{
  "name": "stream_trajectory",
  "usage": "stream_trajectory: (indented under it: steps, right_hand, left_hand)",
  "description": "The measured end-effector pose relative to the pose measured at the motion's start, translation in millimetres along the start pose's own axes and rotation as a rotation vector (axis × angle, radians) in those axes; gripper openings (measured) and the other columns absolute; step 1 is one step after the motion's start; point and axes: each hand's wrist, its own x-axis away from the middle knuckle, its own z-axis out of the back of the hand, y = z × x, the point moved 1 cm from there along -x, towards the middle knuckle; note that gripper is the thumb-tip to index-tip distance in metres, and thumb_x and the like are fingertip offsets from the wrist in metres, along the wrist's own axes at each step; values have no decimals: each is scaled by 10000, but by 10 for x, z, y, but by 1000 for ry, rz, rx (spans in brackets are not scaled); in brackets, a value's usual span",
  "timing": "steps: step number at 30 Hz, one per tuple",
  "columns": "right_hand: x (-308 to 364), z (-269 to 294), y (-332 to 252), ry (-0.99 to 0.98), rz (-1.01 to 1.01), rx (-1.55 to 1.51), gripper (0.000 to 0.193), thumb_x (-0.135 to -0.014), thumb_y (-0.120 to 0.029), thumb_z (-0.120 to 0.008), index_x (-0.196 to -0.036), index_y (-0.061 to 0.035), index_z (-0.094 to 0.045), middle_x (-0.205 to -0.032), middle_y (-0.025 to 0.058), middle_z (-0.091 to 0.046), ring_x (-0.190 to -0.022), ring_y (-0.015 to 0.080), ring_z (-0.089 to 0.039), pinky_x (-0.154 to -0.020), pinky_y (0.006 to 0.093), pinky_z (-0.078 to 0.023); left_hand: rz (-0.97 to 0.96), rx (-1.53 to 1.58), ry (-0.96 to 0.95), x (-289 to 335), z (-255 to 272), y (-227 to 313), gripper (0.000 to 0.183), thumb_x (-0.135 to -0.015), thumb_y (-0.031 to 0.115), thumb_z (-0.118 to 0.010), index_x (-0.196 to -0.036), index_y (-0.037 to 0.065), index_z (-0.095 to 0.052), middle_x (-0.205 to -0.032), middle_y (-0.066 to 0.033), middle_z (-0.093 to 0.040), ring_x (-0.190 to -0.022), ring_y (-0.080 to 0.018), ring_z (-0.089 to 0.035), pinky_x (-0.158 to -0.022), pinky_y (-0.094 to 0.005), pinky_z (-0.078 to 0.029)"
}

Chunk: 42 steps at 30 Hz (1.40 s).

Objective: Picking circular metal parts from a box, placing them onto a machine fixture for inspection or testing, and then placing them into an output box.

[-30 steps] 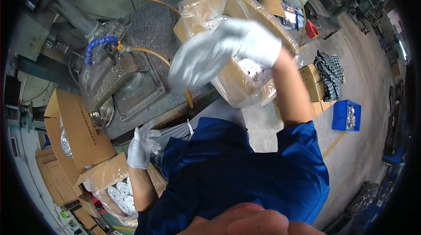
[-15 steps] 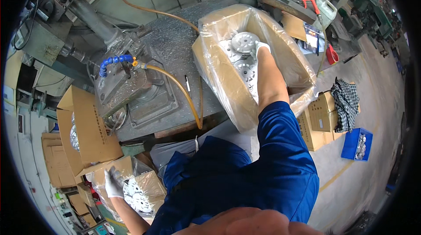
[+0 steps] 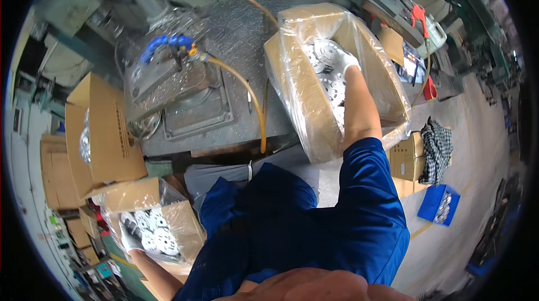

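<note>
We stand at the near edge of a grey metal table (image 3: 238,31) with a speckled top. On the table's left half sits a heavy machine (image 3: 168,85), grey and scuffed. At the table's right end we have a long, plastic-lined box (image 3: 300,99), its top spread wide. Left of the table stands a tall carton (image 3: 115,132) with its flaps up. Off the table's near left corner, beside us, is a low box (image 3: 188,219), also lined with plastic. Right of the table, a checked cloth (image 3: 437,149) drapes over cardboard, and a blue bin (image 3: 428,203) of small metal parts rests on the floor.

Our right hand (image 3: 349,65), white-gloved, is inside the box at the table's right end, against a silver disc (image 3: 328,51) atop others; its fingertips are hidden, so we cannot tell whether they grip. Our left hand (image 3: 131,238), also gloved, is in the box off the table's near left corner, beside white-looking discs (image 3: 163,239); we cannot tell whether its fingers are together or apart.

A pen (image 3: 249,99) lies near the table's middle.
</note>
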Motion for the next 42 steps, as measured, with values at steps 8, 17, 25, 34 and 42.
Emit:
stream_trajectory:
  steps: [8, 17, 25, 34, 42]
  right_hand:
    - [882, 281, -843, -249, 2, -201, 515, -993, -353, -360, -1407, -48, -369, -1428, 106, -391, -1273, 250, -417, -1057, 399, -312]
    - [2623, -44, -1269, -621, 448, 264, 524, -957, -350, -448, -1337, 11, -458, -1147, 115, -566, -821, 151, -508, -754, 285, -410]
    - [3628, -1095, -1208, -702, 368, 268, 535, -946, -376, -492, -1300, 25, -501, -1057, 124, -608, -764, 160, -546, -674, 267, -461]
    - [3654, -1158, -1216, -620, 347, 349, 541, -964, -380, -473, -1316, 31, -479, -1070, 110, -590, -816, 151, -552, -715, 266, -463]
    - [3880, -1568, -920, -900, 389, 207, 541, -939, -379, -505, -1234, 75, -520, -1001, 165, -646, -837, 234, -620, -756, 314, -484]
  left_hand:
    - [9, 304, 31, -585, 804, -664, 363, -914, 365, -540, -1140, 84, -577, -979, -71, -614, -839, -205, -565, -758, -347, -459]
    - [87, 412, 325, -1575, 1256, -1253, 727, -887, 532, -522, -1400, 45, -355, -1332, -223, -469, -1105, -392, -529, -887, -496, -442]
    - [489, -148, 785, -2159, 1250, -1068, 798, -836, 542, -583, -1343, -57, -438, -1368, -160, -494, -1239, -278, -484, -1043, -373, -354]
    - [430, -159, 697, -1641, 984, -752, 367, -798, 342, -736, -1018, 60, -652, -868, -23, -633, -813, -101, -566, -683, -236, -428]
    - [-493, 303, 333, 84, 839, -66, 208, -848, 273, -690, -856, 66, -676, -626, 41, -498, -521, -61, -417, -486, -231, -308]
